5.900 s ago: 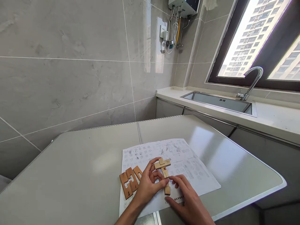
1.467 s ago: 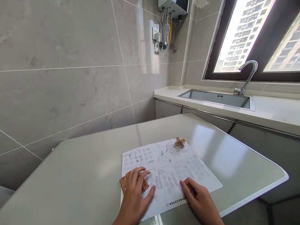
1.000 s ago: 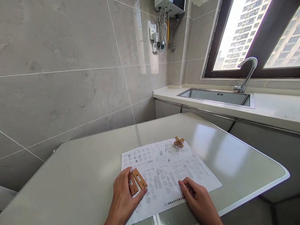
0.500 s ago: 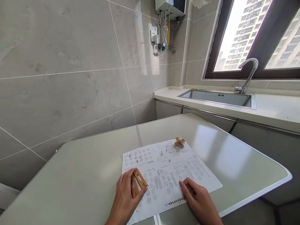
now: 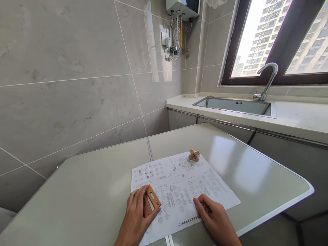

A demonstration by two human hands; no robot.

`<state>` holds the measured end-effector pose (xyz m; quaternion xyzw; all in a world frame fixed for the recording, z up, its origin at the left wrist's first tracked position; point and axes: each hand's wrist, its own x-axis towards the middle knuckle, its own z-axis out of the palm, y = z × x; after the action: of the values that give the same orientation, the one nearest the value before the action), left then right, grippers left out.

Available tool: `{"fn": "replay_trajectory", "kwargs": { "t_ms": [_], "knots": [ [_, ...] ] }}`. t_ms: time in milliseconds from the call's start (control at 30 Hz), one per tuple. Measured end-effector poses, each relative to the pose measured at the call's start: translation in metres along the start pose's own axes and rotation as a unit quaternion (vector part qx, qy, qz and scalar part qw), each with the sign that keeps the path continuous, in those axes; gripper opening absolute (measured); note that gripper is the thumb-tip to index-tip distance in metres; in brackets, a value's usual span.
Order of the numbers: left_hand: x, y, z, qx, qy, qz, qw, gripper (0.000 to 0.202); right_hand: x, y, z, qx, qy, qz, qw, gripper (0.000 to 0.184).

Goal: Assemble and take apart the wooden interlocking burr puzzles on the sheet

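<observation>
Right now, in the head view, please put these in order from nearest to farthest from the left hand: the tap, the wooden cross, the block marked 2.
1. Block marked 2: in the left hand, on its right.
2. Wooden cross: near the paper's far right corner.
3. Tap: far right, behind the sink.

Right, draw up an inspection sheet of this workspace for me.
Surface: pale table, seam across it, bearing a printed paper sheet.
Work pieces: wooden block 1 beside slotted wooden block 2; wooden cross at the paper's far right corner.
Clutter: nothing seen.
Hands: left hand curled around both blocks; right hand loosely closed, nothing visible in it.
Cables: white cable looped below the water heater.
Surroundings: tiled wall, sink, faucet, window.
</observation>
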<state>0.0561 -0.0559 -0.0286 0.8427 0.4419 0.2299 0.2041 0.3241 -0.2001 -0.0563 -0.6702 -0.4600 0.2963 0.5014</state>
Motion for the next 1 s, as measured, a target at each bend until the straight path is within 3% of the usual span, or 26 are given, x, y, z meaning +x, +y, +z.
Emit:
{"fn": "replay_trajectory", "kwargs": {
  "t_ms": [133,400,567,767,1000],
  "knots": [
    [0.004,0.014,0.005,-0.011,-0.03,0.043,0.999,0.071,-0.001,-0.004,0.001,0.001,0.014,-0.003,1.0,0.049],
    [0.023,0.064,0.03,-0.057,-0.114,0.135,0.983,0.083,0.001,-0.003,0.001,-0.004,0.01,-0.006,1.0,0.049],
    [0.03,0.08,0.043,-0.072,-0.129,0.192,0.97,0.088,0.003,0.0,0.0,-0.001,0.018,-0.021,1.0,0.049],
    [0.033,0.079,0.046,-0.086,-0.156,0.193,0.965,0.096,0.002,-0.006,0.0,-0.012,0.021,-0.022,0.999,0.052],
    [0.037,0.055,0.021,-0.091,-0.191,0.189,0.959,0.107,0.001,-0.01,-0.001,-0.024,0.018,-0.007,1.0,0.055]
  ]
}}
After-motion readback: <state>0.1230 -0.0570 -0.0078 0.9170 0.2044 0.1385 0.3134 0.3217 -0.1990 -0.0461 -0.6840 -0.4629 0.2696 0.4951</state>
